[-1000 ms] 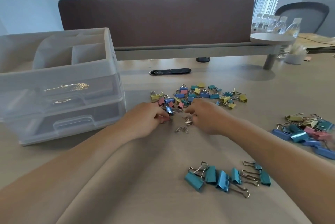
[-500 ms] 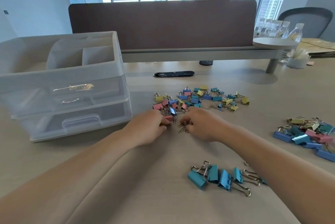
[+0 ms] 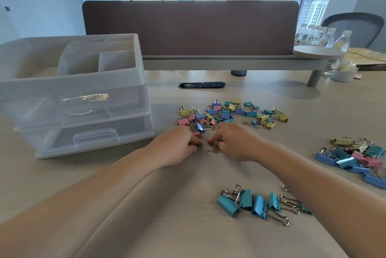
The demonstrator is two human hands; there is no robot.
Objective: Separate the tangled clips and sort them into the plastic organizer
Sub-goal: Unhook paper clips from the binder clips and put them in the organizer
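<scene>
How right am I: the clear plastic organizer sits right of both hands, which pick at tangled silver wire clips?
No: the head view shows the clear plastic organizer left of the left hand and right hand, which pick at tangled silver wire clips.

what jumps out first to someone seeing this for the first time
Two bare hands meet mid-table, the left hand and right hand pinching at a small tangle of silver wire clips. Just beyond them lies a scatter of small pink, yellow and blue binder clips, and at far left stands a translucent plastic drawer organizer.
</scene>
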